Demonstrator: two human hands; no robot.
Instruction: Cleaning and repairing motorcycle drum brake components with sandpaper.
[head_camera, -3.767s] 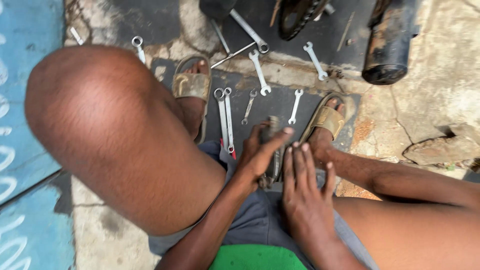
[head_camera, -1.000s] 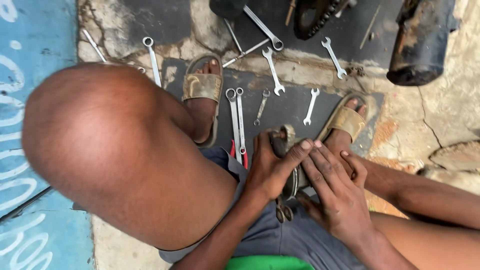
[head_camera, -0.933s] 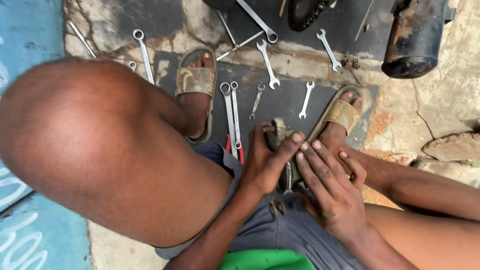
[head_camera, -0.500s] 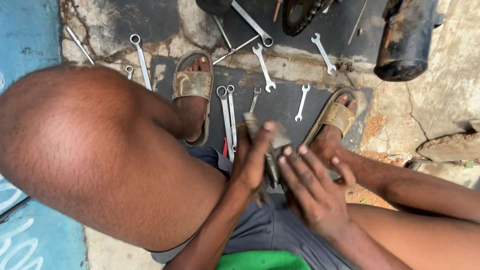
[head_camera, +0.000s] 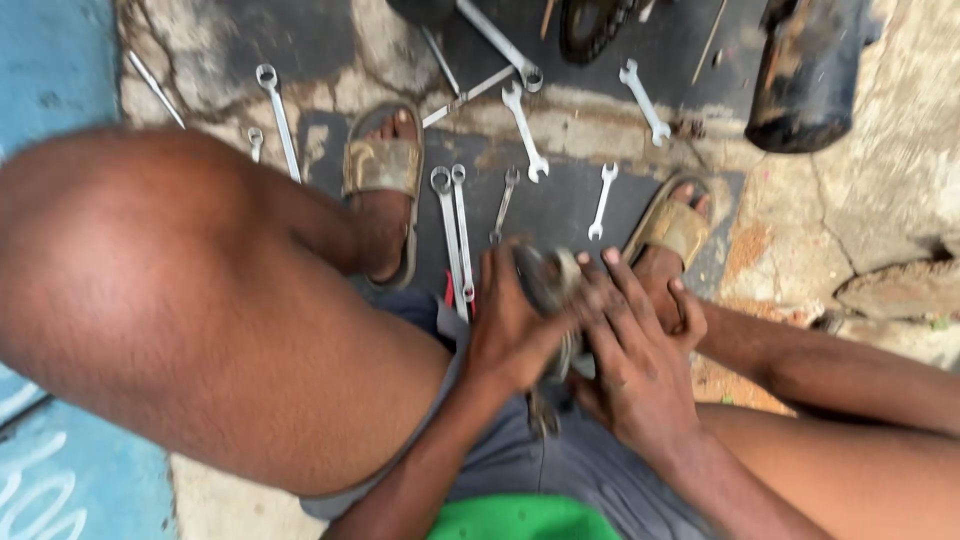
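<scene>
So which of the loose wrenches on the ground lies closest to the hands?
The pair of long ring wrenches lying side by side beside the left sandal; their lower ends reach the left hand.
</scene>
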